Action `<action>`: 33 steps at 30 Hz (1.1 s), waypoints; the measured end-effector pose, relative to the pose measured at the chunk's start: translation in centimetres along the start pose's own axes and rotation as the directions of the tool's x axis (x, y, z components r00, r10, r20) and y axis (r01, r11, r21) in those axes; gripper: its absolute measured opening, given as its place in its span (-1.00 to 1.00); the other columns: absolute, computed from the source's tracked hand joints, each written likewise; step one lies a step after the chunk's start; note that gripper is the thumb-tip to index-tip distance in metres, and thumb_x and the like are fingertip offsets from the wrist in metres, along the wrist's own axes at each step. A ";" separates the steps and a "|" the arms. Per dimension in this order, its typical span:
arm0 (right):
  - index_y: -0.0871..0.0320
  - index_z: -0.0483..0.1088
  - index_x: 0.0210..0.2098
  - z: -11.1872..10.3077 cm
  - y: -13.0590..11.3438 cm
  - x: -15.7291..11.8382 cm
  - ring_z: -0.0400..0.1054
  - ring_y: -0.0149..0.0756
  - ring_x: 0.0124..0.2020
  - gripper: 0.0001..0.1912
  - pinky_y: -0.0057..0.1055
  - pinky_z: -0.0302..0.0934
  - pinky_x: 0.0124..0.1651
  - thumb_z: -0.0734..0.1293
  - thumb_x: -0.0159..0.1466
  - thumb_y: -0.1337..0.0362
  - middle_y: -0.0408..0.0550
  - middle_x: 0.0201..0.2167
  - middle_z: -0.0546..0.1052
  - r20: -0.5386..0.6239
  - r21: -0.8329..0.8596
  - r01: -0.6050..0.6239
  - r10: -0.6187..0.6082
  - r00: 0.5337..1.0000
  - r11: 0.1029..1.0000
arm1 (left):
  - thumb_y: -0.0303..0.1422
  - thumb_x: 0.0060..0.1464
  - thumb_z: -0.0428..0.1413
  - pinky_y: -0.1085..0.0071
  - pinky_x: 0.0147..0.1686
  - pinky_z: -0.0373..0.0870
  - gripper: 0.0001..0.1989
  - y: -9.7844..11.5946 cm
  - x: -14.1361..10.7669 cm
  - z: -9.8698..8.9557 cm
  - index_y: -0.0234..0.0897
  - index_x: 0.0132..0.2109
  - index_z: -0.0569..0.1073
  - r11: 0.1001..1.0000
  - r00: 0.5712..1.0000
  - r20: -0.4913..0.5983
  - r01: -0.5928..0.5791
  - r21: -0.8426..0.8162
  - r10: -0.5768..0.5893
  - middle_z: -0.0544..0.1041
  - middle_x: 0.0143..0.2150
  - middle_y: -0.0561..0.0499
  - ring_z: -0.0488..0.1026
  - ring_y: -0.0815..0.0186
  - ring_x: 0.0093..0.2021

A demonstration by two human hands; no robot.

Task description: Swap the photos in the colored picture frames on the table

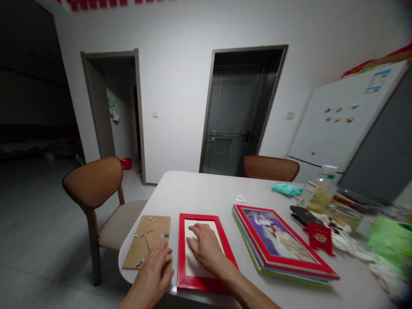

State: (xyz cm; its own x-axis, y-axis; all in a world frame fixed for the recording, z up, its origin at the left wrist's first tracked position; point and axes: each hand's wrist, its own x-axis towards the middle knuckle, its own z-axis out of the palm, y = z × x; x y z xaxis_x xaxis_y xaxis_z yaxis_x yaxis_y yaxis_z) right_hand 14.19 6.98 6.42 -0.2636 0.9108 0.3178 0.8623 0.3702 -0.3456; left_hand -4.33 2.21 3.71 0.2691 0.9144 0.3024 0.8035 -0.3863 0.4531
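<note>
My left hand is at the lower right corner of a brown backing board, its fingers curled over that corner. The board lies with metal clips and a thin prop line facing up. To its right is a red picture frame, flat near the table's front edge, with an off-white panel inside its border. My right hand rests on that panel, fingers spread and holding nothing. Further right lies a stack of frames, topped by a red-framed photo of people in light clothes. My hands hide part of the board and panel.
On the white table stand a bottle of yellowish liquid, a black phone, a red booklet, crumpled tissues and a teal packet. Brown chairs stand at the left and far side. A white fridge is at right.
</note>
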 end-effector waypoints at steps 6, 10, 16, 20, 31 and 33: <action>0.17 0.33 -0.21 3.0 -5.4 -0.4 0.13 -0.10 -0.15 -0.58 -0.20 -0.06 -0.12 0.23 0.02 0.03 0.06 -0.28 0.40 0.132 -0.003 0.116 -0.114 0.985 0.993 | -0.28 -0.12 0.06 0.17 -0.01 0.22 -0.55 -6.3 -2.4 -0.4 -0.30 -0.03 0.32 0.975 0.993 -0.104 0.070 0.209 -0.049 0.32 0.05 -0.16 0.23 0.11 0.05; 0.15 0.31 -0.26 4.6 -6.3 -0.6 0.18 -0.14 -0.22 -0.70 -0.21 -0.04 -0.15 0.21 0.04 0.15 0.03 -0.31 0.39 0.127 -0.021 0.106 -0.103 0.987 0.994 | -0.28 -0.15 0.10 0.25 -0.03 0.26 -0.54 -7.4 -3.3 0.2 -0.21 -0.03 0.33 0.974 0.990 -0.137 0.000 0.226 0.031 0.34 0.04 -0.08 0.25 0.13 0.03; 0.17 0.28 -0.22 4.8 -7.3 -0.9 0.20 -0.09 -0.25 -0.50 -0.17 0.00 -0.17 0.31 -0.12 0.06 0.06 -0.30 0.37 0.117 -0.019 0.072 -0.070 0.991 0.997 | -0.34 -0.16 0.08 0.26 -0.05 0.28 -0.54 -7.5 -3.5 0.6 -0.18 -0.02 0.32 0.970 0.980 -0.185 -0.031 0.242 0.078 0.35 0.03 -0.06 0.27 0.14 0.02; 0.21 0.30 -0.28 5.2 -7.6 -1.0 0.20 -0.12 -0.27 -0.60 -0.21 0.05 -0.19 0.29 -0.15 0.26 0.06 -0.32 0.36 0.104 0.019 0.081 -0.083 0.991 0.996 | -0.34 -0.14 0.07 0.28 -0.04 0.27 -0.55 -7.6 -3.9 0.6 -0.18 -0.01 0.31 0.957 0.981 -0.151 -0.079 0.281 0.125 0.34 0.04 -0.08 0.27 0.15 0.02; 0.16 0.26 -0.15 -0.1 -7.6 -1.2 0.23 -0.34 -0.27 -0.56 -0.46 0.16 -0.22 0.24 -0.08 0.30 -0.02 -0.25 0.28 0.018 0.401 0.120 -0.139 0.990 0.908 | -0.32 -0.03 0.02 0.24 -0.01 0.24 -0.57 -5.8 -3.2 -2.7 -0.08 0.04 0.24 0.958 0.967 -0.142 -0.177 0.225 0.212 0.32 0.06 0.01 0.25 0.19 0.04; 0.15 0.30 -0.23 -2.4 -6.5 -1.7 0.23 -0.35 -0.29 -0.64 -0.47 0.16 -0.22 0.23 -0.06 0.33 -0.05 -0.30 0.28 0.002 0.371 0.107 -0.116 0.993 0.922 | -0.35 -0.04 0.02 0.14 0.04 0.14 -0.54 -3.0 -1.9 -3.5 -0.10 0.06 0.21 0.969 0.979 -0.099 -0.159 0.191 0.180 0.26 0.10 0.00 0.18 0.17 0.09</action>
State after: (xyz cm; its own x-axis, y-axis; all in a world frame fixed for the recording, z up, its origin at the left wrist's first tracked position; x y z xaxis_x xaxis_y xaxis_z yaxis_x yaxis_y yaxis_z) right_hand 10.04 2.58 10.22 -0.3626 0.8622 0.3538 0.6066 0.5066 -0.6127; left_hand -9.15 1.18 4.72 0.3555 0.8136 0.4600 0.8372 -0.4960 0.2304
